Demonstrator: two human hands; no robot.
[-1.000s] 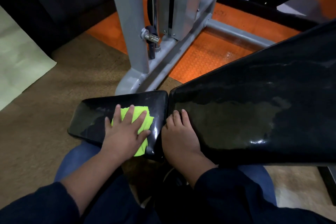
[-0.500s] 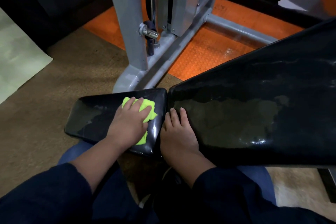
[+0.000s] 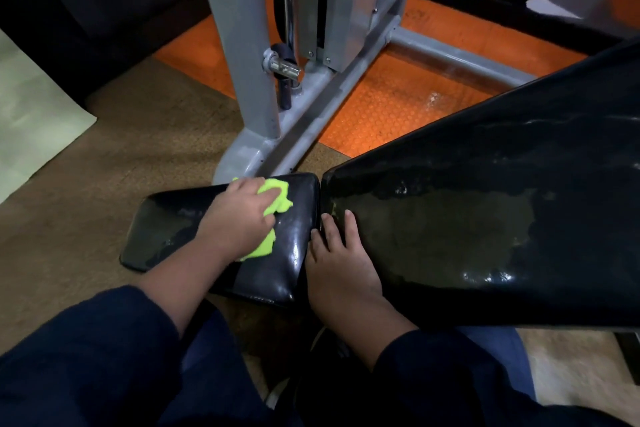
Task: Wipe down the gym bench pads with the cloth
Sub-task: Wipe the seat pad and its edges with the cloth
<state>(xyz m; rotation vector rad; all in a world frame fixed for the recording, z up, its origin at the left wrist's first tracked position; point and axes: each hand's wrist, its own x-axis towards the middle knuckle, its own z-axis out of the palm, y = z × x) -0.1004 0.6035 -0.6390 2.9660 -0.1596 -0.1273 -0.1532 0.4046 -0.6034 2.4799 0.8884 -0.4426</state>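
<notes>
A small black seat pad (image 3: 166, 229) lies at centre left, glossy with damp streaks. A large black back pad (image 3: 485, 218) rises from the gap beside it toward the upper right. My left hand (image 3: 239, 218) presses a bright lime-green cloth (image 3: 277, 198) onto the seat pad near its far right corner; the hand covers most of the cloth. My right hand (image 3: 341, 267) rests flat with fingers apart on the near left end of the back pad, beside the gap between the pads.
A grey steel machine frame (image 3: 249, 45) with a chrome pin (image 3: 284, 66) stands just behind the seat pad. Orange studded floor matting (image 3: 388, 104) lies beyond it, brown carpet (image 3: 121, 149) to the left. My knees are below the pads.
My left hand has slid the cloth across the seat pad, away from me toward the far right corner. My right hand has stayed in place on the back pad.
</notes>
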